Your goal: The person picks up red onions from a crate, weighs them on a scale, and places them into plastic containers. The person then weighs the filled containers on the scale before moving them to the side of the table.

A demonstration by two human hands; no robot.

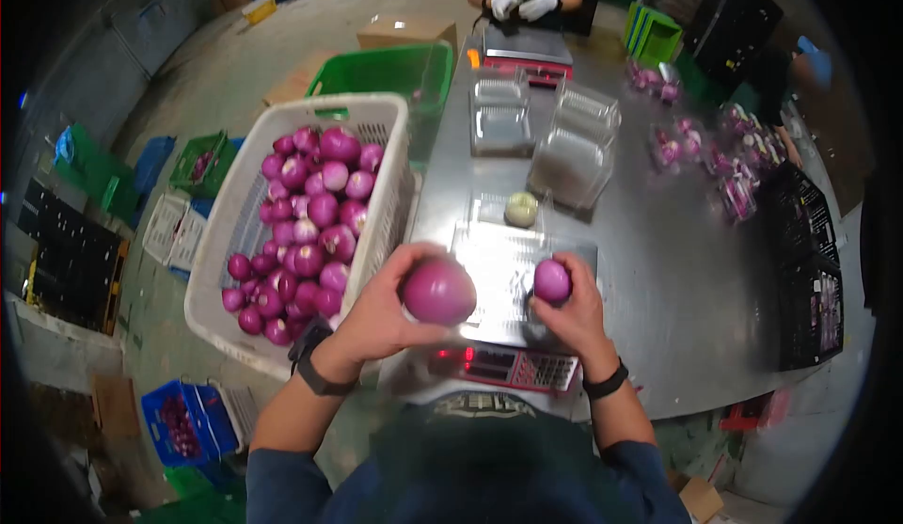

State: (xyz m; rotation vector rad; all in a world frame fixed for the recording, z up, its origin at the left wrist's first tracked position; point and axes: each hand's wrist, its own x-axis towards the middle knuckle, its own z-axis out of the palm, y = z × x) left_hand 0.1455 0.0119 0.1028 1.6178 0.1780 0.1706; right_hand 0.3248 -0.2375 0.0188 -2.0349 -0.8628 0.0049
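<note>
A large red onion (pixel 439 291) is in my left hand (pixel 381 309), fingers and thumb curved round it. My right hand (pixel 580 315) grips a smaller red onion (pixel 552 281) between thumb and fingers. Both hands are above a weighing scale (pixel 513 366) with a red-lit display and a keypad. An open clear plastic clamshell box (pixel 480 242) lies on its pan, partly hidden by glare. Just beyond, a pale greenish round vegetable (pixel 521 209) sits in the clear plastic. Left of my hands, a white crate (pixel 390 148) holds many red onions (pixel 306 232).
Empty clear boxes (pixel 574 152) stand on the metal table (pixel 677 289). Across it, a person with white gloves (pixel 538 5) is behind another scale (pixel 527 49). Bagged onions (pixel 738 195) and black crates (pixel 811 308) line the right side. A green crate (pixel 433 68) stands behind the white one.
</note>
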